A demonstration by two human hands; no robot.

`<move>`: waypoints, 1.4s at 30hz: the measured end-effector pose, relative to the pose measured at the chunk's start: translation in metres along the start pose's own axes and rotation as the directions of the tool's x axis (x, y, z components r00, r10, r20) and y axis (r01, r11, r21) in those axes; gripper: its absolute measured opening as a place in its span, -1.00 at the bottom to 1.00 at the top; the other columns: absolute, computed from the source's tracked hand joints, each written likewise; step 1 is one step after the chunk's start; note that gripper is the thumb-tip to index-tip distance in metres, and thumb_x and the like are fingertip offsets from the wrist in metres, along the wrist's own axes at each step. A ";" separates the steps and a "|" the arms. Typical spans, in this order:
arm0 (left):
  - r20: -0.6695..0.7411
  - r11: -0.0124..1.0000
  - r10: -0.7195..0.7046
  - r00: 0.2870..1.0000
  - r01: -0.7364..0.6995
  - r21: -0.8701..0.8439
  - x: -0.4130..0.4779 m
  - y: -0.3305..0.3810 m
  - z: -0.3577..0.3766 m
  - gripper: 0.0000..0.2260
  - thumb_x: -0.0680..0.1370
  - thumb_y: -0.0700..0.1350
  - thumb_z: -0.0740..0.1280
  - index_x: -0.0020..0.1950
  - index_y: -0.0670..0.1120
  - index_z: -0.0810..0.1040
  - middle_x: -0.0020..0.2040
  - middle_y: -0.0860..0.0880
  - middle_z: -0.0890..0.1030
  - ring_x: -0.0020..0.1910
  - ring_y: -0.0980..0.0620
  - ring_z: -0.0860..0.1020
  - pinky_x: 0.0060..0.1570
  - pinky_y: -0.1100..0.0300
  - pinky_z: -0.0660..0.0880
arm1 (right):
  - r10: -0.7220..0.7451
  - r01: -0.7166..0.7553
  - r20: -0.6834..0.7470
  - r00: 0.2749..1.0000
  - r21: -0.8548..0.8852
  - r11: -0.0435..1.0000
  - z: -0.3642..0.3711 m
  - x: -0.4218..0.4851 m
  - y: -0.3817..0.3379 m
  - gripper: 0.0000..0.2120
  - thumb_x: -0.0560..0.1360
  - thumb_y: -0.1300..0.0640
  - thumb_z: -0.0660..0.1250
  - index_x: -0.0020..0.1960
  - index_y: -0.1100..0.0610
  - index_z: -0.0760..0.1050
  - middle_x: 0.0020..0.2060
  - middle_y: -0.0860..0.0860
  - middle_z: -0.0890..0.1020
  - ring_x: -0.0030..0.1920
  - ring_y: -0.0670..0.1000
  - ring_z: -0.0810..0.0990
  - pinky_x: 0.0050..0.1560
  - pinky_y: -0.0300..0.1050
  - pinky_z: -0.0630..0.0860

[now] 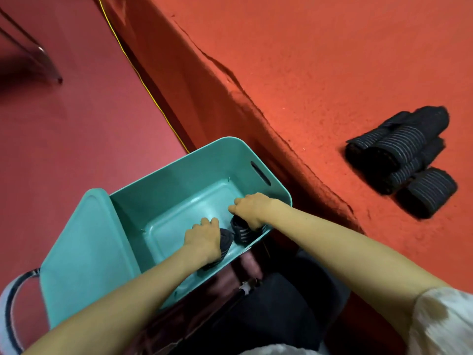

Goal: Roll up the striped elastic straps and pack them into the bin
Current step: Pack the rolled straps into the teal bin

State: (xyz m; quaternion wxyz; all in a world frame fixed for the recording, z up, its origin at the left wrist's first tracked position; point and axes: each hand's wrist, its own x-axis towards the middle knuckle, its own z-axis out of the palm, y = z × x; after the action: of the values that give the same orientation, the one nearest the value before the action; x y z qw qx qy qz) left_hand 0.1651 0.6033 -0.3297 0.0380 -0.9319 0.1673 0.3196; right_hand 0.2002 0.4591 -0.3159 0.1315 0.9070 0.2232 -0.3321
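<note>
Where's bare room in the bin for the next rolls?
Bare floor in the bin runs along the far wall and beside the lid. The near right corner is crowded: left hand grips one rolled strap, right hand a second rolled strap.

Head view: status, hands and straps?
Left hand grips black striped strap roll, right hand grips second roll, both inside teal plastic bin. More rolled straps piled on red table. Nothing blocking bin.

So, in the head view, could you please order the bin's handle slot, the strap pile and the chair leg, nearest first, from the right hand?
From the right hand:
1. Handle slot, just beyond it in the bin wall.
2. Strap pile, right, on the table.
3. Chair leg, far upper left.
</note>
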 end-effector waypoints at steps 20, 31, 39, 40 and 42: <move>0.227 0.880 0.062 0.972 0.053 -0.471 0.019 -0.004 0.013 -0.44 0.37 -0.09 0.49 0.26 -0.16 0.31 0.24 -0.16 0.34 0.12 -0.16 0.49 0.06 0.02 0.51 | -0.088 0.042 0.172 0.981 0.256 0.966 0.009 0.011 0.011 -0.32 0.34 0.17 0.54 0.38 0.12 0.30 0.23 0.12 0.40 0.19 0.18 0.49 0.07 0.03 0.50; 0.216 0.865 0.034 0.976 0.079 -0.495 0.020 -0.007 0.010 -0.42 0.40 -0.02 0.47 0.32 -0.13 0.33 0.26 -0.12 0.44 0.16 -0.10 0.48 0.12 0.06 0.48 | -0.078 0.021 0.195 0.978 0.282 0.959 0.008 0.013 0.011 -0.16 0.34 0.20 0.53 0.50 0.06 0.17 0.37 0.11 0.34 0.31 0.19 0.43 0.21 0.09 0.47; 0.022 0.932 0.005 1.000 0.004 -0.362 -0.003 -0.012 -0.025 -0.49 0.48 0.02 0.37 0.37 -0.09 0.35 0.32 -0.11 0.43 0.25 -0.12 0.45 0.19 0.05 0.43 | 0.032 0.010 -0.104 0.994 0.380 0.925 -0.018 -0.044 0.017 -0.40 0.50 0.07 0.38 0.48 0.08 0.24 0.36 0.09 0.37 0.34 0.13 0.39 0.27 -0.04 0.36; -0.057 0.935 0.010 0.998 -0.029 -0.353 -0.010 -0.011 -0.033 -0.52 0.50 0.02 0.35 0.37 -0.06 0.35 0.33 -0.09 0.43 0.27 -0.11 0.43 0.20 0.04 0.42 | 0.062 0.017 -0.170 0.984 0.428 0.904 -0.018 -0.059 0.020 -0.43 0.52 0.05 0.36 0.46 0.07 0.26 0.36 0.08 0.39 0.34 0.11 0.39 0.30 -0.03 0.34; -0.211 0.910 0.041 0.977 -0.123 -0.396 -0.026 -0.006 -0.050 -0.58 0.52 0.01 0.33 0.35 -0.02 0.38 0.31 -0.03 0.46 0.28 -0.07 0.44 0.22 0.04 0.40 | 0.131 0.065 -0.307 0.943 0.552 0.831 -0.016 -0.096 0.025 -0.49 0.52 0.04 0.36 0.42 0.06 0.34 0.33 0.03 0.43 0.32 0.03 0.41 0.35 -0.05 0.32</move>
State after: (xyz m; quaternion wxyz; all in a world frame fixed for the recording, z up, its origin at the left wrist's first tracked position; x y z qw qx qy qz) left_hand 0.1773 0.6072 -0.2744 -0.1868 -0.9386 0.1392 0.2545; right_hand 0.1561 0.4128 -0.2379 -0.1709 0.9523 0.1203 -0.2224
